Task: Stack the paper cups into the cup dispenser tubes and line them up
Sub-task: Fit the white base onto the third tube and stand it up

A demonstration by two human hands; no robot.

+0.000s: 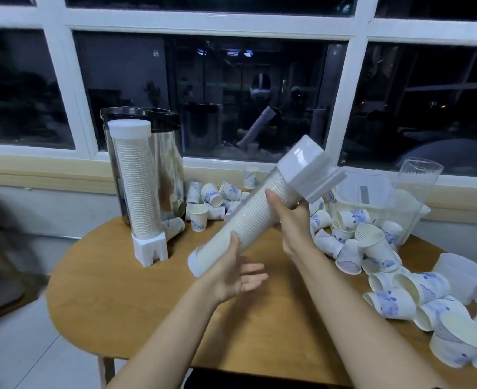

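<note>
Clear plastic cup dispenser tube (248, 220), fully loaded, is held tilted above the wooden table (147, 304). It is clasped by the curled fingers of the right hand (290, 223) just under its white base. The left hand (237, 273) is spread loose, thumb touching the lower end. Loose paper cups (377, 248) are scattered right of the fingers.
</note>
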